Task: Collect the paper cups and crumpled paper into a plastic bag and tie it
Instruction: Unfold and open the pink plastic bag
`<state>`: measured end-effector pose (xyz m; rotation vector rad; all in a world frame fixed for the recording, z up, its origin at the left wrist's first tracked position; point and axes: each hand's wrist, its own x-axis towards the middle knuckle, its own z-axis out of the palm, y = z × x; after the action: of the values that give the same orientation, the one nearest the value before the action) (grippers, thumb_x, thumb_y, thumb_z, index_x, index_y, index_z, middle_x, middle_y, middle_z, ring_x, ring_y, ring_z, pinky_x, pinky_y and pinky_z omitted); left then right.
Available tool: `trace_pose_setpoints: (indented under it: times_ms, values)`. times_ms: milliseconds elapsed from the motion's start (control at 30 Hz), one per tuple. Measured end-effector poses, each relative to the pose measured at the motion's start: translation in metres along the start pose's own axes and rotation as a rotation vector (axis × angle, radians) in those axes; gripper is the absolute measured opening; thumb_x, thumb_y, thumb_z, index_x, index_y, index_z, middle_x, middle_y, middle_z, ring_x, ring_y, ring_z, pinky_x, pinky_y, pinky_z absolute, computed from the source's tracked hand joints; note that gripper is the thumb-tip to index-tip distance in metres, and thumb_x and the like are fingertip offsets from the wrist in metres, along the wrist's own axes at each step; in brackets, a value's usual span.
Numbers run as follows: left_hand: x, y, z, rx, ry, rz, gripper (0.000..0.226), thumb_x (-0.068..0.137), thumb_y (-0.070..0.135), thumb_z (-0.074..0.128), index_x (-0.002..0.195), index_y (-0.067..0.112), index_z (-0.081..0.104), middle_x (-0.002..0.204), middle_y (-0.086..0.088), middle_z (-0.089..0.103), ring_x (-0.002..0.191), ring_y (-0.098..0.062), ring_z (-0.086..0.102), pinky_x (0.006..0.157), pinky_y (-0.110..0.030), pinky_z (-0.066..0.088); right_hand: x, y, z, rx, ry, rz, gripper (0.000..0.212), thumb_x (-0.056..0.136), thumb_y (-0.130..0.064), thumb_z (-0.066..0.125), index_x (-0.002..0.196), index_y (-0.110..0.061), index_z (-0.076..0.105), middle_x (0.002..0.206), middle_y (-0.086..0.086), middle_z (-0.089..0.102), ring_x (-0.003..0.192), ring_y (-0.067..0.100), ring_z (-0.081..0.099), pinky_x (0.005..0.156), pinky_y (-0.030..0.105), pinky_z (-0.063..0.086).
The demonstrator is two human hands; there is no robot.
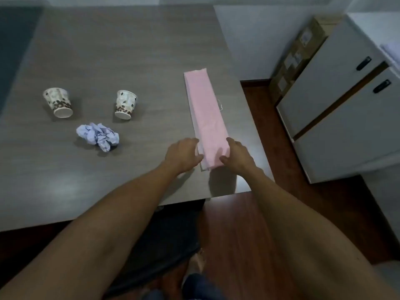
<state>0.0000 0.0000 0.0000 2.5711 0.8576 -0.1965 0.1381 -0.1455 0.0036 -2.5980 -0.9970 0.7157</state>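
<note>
Single head cam, wide-angle, worn on your head, looking fwd and steeply down over the grey table (108,50), so your forearms run in from the bottom edge and floor plus a foot show below the near table edge. Close range: hands sit mid-frame, table's far edge near the top. Right side catches white cabinets (337,109); edges bow w/ lens distortion.

Bare table (121,50) around cups (58,102), crumpled paper (97,137), folded bag (205,118).
</note>
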Motion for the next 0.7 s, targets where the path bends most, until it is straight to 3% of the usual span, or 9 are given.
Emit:
trace_pose_setpoints:
  times_ms: [67,167,267,367,467,567,633,700]
  values:
    - [0.003,0.003,0.015,-0.032,-0.042,-0.001,0.067,0.088,0.050,0.065,0.147,0.022,0.049,0.143,-0.010,0.056,0.130,-0.032,0.054,0.104,-0.043,0.047,0.007,0.009,0.009,0.032,0.016,0.039,0.069,0.088,-0.042,0.073,0.144,-0.023,0.037,0.144,0.007,0.049,0.124,0.030,0.054,0.100,0.051,0.050]
    - [0.003,0.004,0.042,-0.021,-0.061,0.014,0.048,0.080,0.052,0.065,0.120,0.024,0.066,0.115,-0.008,0.062,0.107,-0.031,0.063,0.085,-0.042,0.054,0.013,0.022,0.027,0.042,0.034,0.068,0.067,0.082,-0.051,0.074,0.135,-0.026,0.040,0.132,0.006,0.054,0.114,0.027,0.057,0.092,0.048,0.054]
    - [0.005,0.005,0.055,-0.029,0.012,0.043,0.024,0.089,0.033,0.062,0.102,0.016,0.072,0.104,-0.010,0.060,0.094,-0.034,0.062,0.074,-0.041,0.053,0.021,0.028,0.036,0.057,0.085,0.070,0.048,0.086,-0.040,0.070,0.126,-0.028,0.045,0.119,0.006,0.058,0.103,0.026,0.060,0.083,0.041,0.056]
    - [0.004,0.001,0.061,-0.140,0.052,0.011,0.019,0.095,0.018,0.053,0.087,0.009,0.068,0.097,-0.012,0.059,0.088,-0.036,0.061,0.070,-0.042,0.051,0.023,0.029,0.043,0.214,0.082,0.063,0.033,0.093,-0.036,0.061,0.123,-0.026,0.050,0.112,0.003,0.064,0.097,0.023,0.065,0.082,0.036,0.057]
    - [0.001,-0.006,0.060,-0.230,0.095,0.004,0.015,0.095,0.022,0.055,0.098,0.011,0.064,0.102,-0.007,0.060,0.093,-0.030,0.061,0.075,-0.039,0.050,0.015,0.017,0.039,0.317,0.084,0.033,0.039,0.099,-0.023,0.061,0.136,-0.018,0.050,0.129,0.005,0.064,0.112,0.025,0.063,0.093,0.037,0.054]
    - [-0.010,-0.009,0.054,-0.302,0.046,0.057,0.045,0.089,0.039,0.067,0.127,0.016,0.058,0.115,0.002,0.056,0.099,-0.018,0.057,0.082,-0.034,0.050,0.010,0.004,0.035,0.354,0.105,0.031,0.045,0.098,-0.018,0.066,0.140,-0.014,0.051,0.136,0.008,0.062,0.118,0.028,0.063,0.101,0.039,0.051]
    - [-0.014,-0.012,0.052,-0.287,0.099,0.072,0.036,0.090,0.027,0.066,0.123,0.012,0.064,0.113,-0.005,0.063,0.100,-0.025,0.061,0.084,-0.036,0.049,0.007,-0.007,0.031,0.361,0.126,0.012,0.044,0.096,-0.022,0.069,0.137,-0.015,0.054,0.130,0.010,0.065,0.112,0.028,0.066,0.098,0.038,0.053]
    - [-0.015,-0.019,0.048,-0.342,0.223,0.035,0.018,0.092,0.014,0.061,0.105,0.009,0.072,0.100,-0.011,0.071,0.093,-0.031,0.065,0.079,-0.035,0.049,0.003,-0.019,0.026,0.399,0.153,-0.007,0.049,0.092,-0.027,0.074,0.136,-0.017,0.055,0.118,0.012,0.069,0.099,0.025,0.068,0.090,0.037,0.056]
